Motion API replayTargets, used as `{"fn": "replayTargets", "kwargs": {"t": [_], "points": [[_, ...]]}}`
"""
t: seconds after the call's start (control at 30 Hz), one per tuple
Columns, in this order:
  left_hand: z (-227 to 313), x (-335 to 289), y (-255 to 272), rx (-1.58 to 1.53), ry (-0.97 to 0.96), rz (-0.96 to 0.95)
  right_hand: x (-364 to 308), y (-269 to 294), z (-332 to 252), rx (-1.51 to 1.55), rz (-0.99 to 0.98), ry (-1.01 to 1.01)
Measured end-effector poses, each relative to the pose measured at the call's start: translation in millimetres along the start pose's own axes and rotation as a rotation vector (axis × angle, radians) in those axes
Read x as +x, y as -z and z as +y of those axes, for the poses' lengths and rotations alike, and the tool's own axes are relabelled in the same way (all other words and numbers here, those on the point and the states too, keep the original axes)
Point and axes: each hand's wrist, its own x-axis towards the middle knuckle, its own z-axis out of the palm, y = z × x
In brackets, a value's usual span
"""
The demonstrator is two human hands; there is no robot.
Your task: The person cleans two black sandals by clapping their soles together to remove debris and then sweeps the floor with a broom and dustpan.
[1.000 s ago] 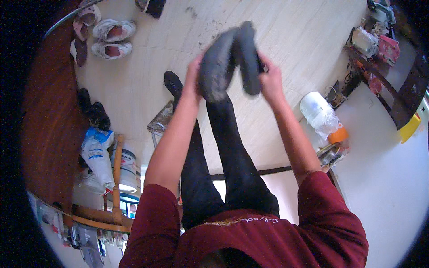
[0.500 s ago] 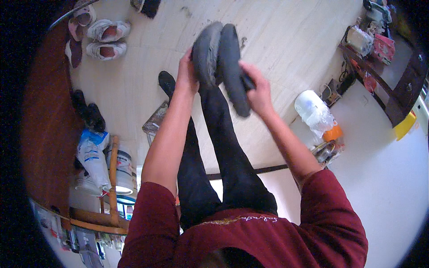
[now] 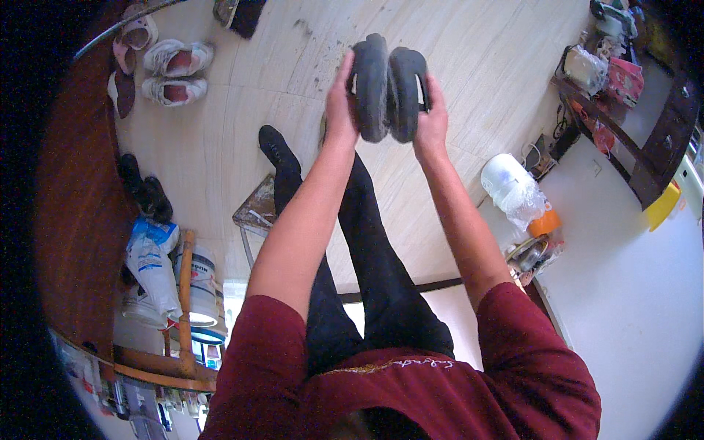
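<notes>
Well left of the held dark shoes [image 3: 372, 92] sit white sneakers [image 3: 196, 59].

I see a dark left-side shoe [image 3: 371, 94] and a matching right-side shoe [image 3: 403, 99] held up close together, roughly parallel, lengthwise away from me, each pale-patched outside; their greyish facing sides look like soles, I think.

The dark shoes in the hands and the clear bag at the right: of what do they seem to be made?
Dark shoes: possibly rubber or foam, matt, as they look thick and moulded; leather remains possible. Clear bag: likely thin plastic, shiny, because it is see-through and crinkled.
</notes>
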Motion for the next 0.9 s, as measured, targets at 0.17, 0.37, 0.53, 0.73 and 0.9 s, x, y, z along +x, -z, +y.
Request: {"fn": "replayTargets", "kwargs": {"t": [0.17, 0.37, 0.53, 0.73, 0.9], "points": [[21, 16, 23, -0.297, -0.057, -0.204, 10, 11, -37, 0.15, 0.378, -0.172], [-11, 20, 34, -0.343, -0.047, -0.196, 24, -8, 31, 0.178, 0.23, -0.024], [-5, 17, 45, -0.157, -0.067, -0.019, 6, -9, -14, 0.003, 0.203, 0.006], [5, 3, 56, 0.19, -0.297, -0.426, 4, -4, 5, 1.017, -0.1, -0.34], [38, -65, 79, -0.214, -0.124, 0.085, -19, 19, -12, 0.663, -0.218, -0.102]]}}
